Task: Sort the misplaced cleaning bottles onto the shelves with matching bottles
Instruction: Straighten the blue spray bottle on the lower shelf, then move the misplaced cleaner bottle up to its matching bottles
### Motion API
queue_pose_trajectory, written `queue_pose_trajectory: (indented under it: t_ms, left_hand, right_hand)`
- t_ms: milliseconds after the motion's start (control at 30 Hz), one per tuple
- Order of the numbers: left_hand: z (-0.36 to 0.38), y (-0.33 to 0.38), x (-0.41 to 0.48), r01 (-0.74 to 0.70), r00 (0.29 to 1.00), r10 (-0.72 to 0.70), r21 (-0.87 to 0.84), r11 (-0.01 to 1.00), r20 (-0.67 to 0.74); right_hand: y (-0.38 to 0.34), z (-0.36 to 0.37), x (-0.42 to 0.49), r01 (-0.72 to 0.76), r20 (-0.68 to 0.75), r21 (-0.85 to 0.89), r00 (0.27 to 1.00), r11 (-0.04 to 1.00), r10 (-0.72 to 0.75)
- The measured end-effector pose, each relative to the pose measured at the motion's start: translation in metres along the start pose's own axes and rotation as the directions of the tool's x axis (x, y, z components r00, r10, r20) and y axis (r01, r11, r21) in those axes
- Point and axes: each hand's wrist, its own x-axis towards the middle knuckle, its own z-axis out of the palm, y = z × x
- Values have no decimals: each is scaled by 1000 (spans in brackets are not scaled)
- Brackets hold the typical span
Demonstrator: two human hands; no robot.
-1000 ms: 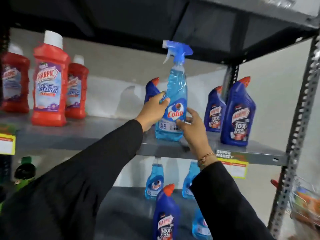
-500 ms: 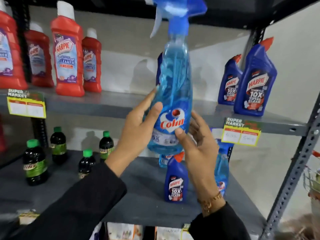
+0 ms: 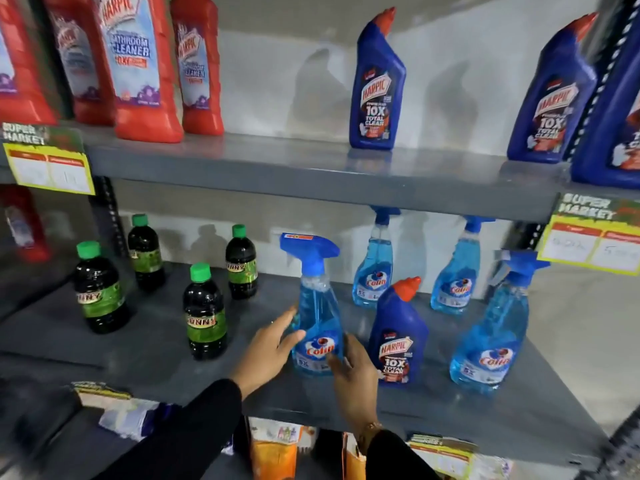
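Lowered from chest height a moment ago, the light-blue spray bottle (image 3: 317,327) now stands upright on the grey metal lower shelf (image 3: 156,358), among matching translucent trigger sprays. Left hand (image 3: 266,351) and right hand (image 3: 353,372) flank its base, fingers loosely spread and touching the sides, neither closed around it. Placement step appears nearly finished. Next, judged: lifting the opaque, angle-necked dark-blue toilet cleaner (image 3: 398,337) just beside it up to its fellows on the upper shelf (image 3: 277,168).
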Motion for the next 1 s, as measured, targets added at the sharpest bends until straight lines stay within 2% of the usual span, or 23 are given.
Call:
queue_pose_trajectory:
  t_ms: [100, 233, 300, 367, 433, 467, 533, 567, 633, 700, 733, 800, 900, 1000]
  left_hand:
    - [4, -15, 13, 44, 999, -43, 78, 996, -9]
    - [11, -25, 22, 46, 999, -46, 42, 998, -14]
    - [18, -28, 20, 68, 996, -67, 27, 997, -65]
    - [30, -28, 11, 53, 973, -23, 125, 991, -228]
    - [42, -26, -2, -31, 903, 129, 237, 971, -411]
    - [48, -22, -8, -100, 870, 197, 230, 968, -451]
    - [66, -11, -14, -256, 870, 304, 171, 951, -387]
    - [73, -7, -13, -288, 893, 318, 141, 947, -317]
    - [96, 6, -5, -269, 949, 267, 11, 963, -169]
    - [112, 16, 8, -116, 992, 108, -163, 980, -60]
    - [117, 21, 15, -29, 1000, 30, -213, 977, 1]
    - [122, 27, 28, 63, 996, -49, -206, 976, 72]
    - [123, 35, 36, 88, 996, -83, -163, 983, 37]
    - [124, 42, 28, 60, 997, -65, -158, 986, -28]
  right_hand:
    - [9, 8, 14, -54, -1, 3, 999, 999, 54]
    - [18, 12, 20, -79, 17, 30, 997, 996, 78]
    - [20, 12, 18, -56, 19, 19, 998, 998, 56]
    - [22, 8, 13, 28, -5, -72, 1000, 997, -28]
    - [25, 0, 5, 177, -63, -240, 978, 955, -197]
    - [27, -5, 0, 256, -94, -352, 947, 900, -306]
    - [36, -21, -8, 337, -149, -523, 868, 783, -474]
    - [39, -25, -11, 311, -190, -549, 857, 776, -479]
    - [48, -43, -11, 138, -318, -536, 881, 833, -351]
    - [49, -55, -7, -2, -368, -408, 915, 913, -162]
    - [47, -59, -4, -3, -340, -313, 934, 950, -109]
    - [42, -67, 3, 35, -286, -152, 955, 988, -78]
    - [33, -74, 9, -33, -286, -95, 958, 995, 4]
    - [27, -82, 7, -51, -270, -95, 963, 994, 24]
